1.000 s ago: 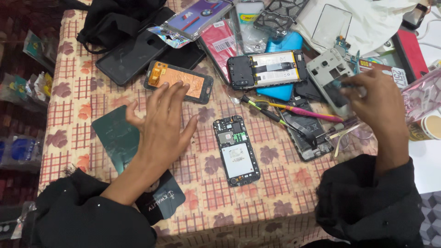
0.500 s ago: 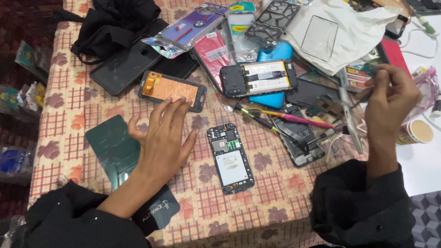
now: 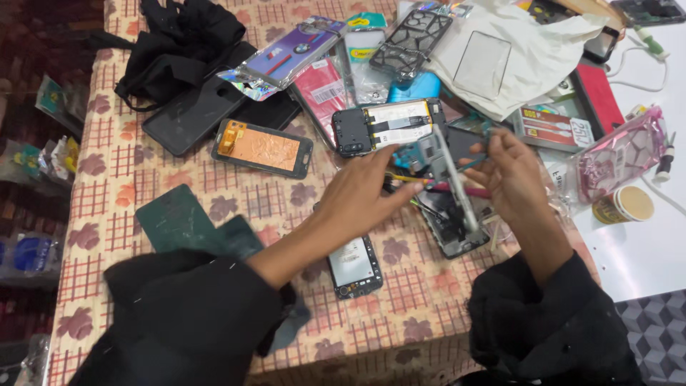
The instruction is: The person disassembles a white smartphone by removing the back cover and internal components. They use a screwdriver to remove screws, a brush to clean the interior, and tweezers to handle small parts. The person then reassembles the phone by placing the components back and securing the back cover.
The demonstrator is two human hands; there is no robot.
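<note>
Checked floral tablecloth (image 3: 143, 179); phone parts (image 3: 386, 125) scattered.

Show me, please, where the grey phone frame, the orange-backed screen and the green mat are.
grey phone frame (image 3: 457, 189), head view, on its long side rail
orange-backed screen (image 3: 263, 149), head view, middle of the orange face
green mat (image 3: 179, 218), head view, on its bare upper part
</note>
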